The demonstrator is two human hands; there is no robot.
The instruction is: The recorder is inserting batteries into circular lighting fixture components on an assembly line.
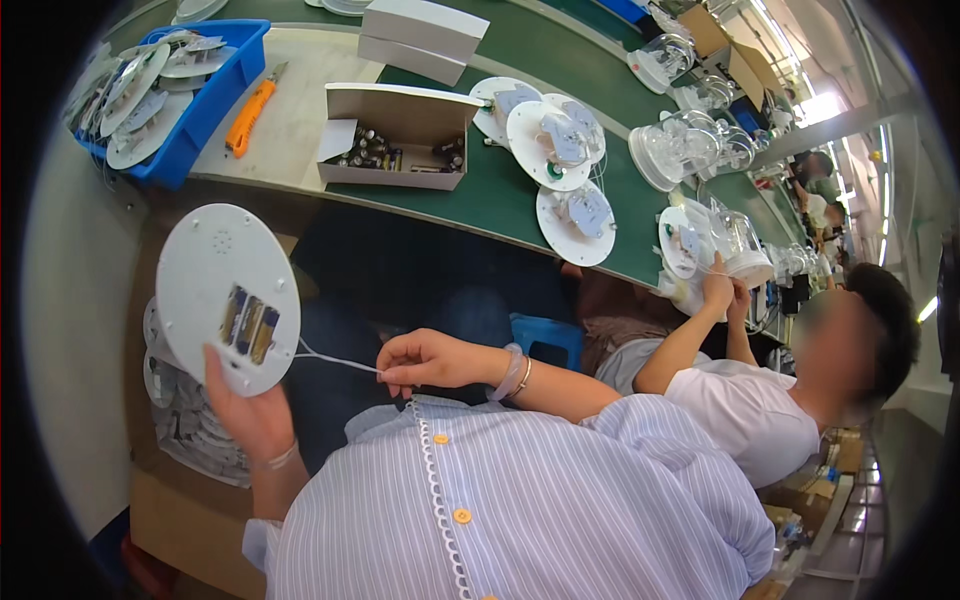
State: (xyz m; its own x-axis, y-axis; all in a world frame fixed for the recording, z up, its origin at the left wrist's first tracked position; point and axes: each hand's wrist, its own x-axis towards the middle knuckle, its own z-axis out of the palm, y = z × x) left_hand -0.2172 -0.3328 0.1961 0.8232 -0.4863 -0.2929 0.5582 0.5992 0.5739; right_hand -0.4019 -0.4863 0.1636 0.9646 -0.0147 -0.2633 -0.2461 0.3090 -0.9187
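My left hand (252,412) grips a round white disc (225,285) by its lower edge and holds it up at the left. Its face shows a cluster of small holes and a battery compartment with batteries (249,325) in it. A thin white cord (335,359) runs from the disc's right edge. My right hand (420,362) pinches the cord's far end between thumb and fingers, in front of my striped shirt. Below and behind the disc, more white discs (195,425) sit in a cardboard box (180,515).
On the bench stand an open box (398,178) of batteries, an orange cutter (252,112), a blue bin (180,150) of discs, white boxes (420,35), loose discs (548,145) and clear domes (675,150). At the right a co-worker (740,400) handles a dome. A blue stool (548,338) stands under the bench.
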